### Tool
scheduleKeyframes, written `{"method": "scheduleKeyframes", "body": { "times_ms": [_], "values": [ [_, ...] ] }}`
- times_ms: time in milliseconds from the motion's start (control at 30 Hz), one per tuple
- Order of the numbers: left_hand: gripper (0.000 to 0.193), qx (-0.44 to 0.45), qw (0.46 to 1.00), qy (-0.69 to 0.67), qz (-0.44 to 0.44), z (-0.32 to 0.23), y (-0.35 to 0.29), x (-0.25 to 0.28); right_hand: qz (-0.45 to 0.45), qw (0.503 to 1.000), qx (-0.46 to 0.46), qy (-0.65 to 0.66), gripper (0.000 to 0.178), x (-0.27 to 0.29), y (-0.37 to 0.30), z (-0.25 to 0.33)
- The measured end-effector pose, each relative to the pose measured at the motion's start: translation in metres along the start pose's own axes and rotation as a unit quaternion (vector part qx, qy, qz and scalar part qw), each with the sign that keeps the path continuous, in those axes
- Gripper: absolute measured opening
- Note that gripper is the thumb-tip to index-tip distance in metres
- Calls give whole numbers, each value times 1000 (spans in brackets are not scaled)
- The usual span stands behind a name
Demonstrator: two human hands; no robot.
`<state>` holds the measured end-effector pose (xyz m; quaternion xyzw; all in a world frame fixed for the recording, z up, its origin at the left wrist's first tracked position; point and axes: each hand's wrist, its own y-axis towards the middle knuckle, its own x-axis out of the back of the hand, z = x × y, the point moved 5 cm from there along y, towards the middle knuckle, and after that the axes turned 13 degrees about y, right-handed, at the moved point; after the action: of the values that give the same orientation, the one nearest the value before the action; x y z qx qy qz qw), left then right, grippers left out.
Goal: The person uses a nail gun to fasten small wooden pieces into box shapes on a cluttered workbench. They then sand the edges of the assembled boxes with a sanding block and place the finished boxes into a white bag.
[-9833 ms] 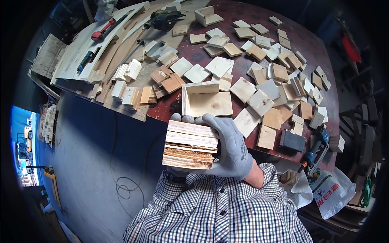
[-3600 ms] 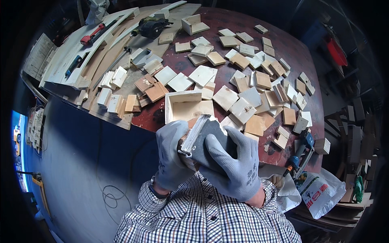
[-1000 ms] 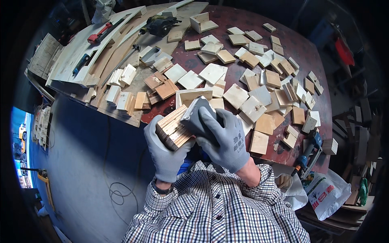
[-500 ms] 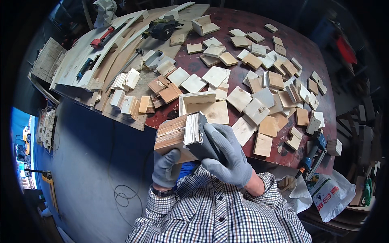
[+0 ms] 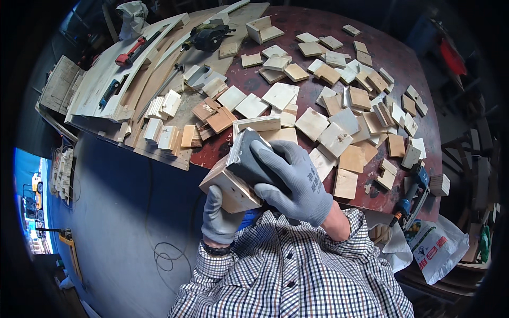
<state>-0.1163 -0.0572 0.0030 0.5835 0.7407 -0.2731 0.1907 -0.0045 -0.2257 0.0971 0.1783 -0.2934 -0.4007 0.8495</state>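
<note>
In my gloved left hand (image 5: 218,218) is a light wooden block (image 5: 236,193), gripped low with the thumb on its near face. My gloved right hand (image 5: 298,183) wraps round a dark grey sanding block (image 5: 252,156) with a pale, ragged edge. The sanding block lies tilted over the top of the wooden block and hides part of it. Just beyond, an L-shaped joined wooden piece (image 5: 258,123) rests at the table's near edge, partly covered by my hands.
Many small wooden boards (image 5: 335,142) lie scattered over the dark red table (image 5: 318,24). A blue nail gun (image 5: 411,196) is at the right edge, above a white printed bag (image 5: 437,249). Left are a red tool (image 5: 131,52), a black-and-green power tool (image 5: 209,37) and long planks. A cable (image 5: 169,259) lies on the floor.
The sanding block has shifted up and left across the wooden block, with its dark face now turned more toward me. The wooden block has tilted and sits slightly lower in my left hand.
</note>
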Motion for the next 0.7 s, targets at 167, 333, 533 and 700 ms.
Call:
{"method": "scheduleKeyframes", "body": {
  "times_ms": [167, 333, 533, 700],
  "values": [
    [89, -14, 997, -66, 27, -12, 13, 21, 19, 998, -35, -57, 69, 13, -23, -10],
    [88, -62, 997, 45, -6, -9, 16, 8, -61, 953, -180, 238, 76, 30, -4, -30],
    [78, -170, 879, 446, -23, -17, 10, -10, 18, 983, -67, 167, 77, -1, 14, 5],
    [79, -5, 955, -297, 21, -21, 28, 16, 138, 947, -51, 284, 79, 0, -51, 10]
  ]
}}
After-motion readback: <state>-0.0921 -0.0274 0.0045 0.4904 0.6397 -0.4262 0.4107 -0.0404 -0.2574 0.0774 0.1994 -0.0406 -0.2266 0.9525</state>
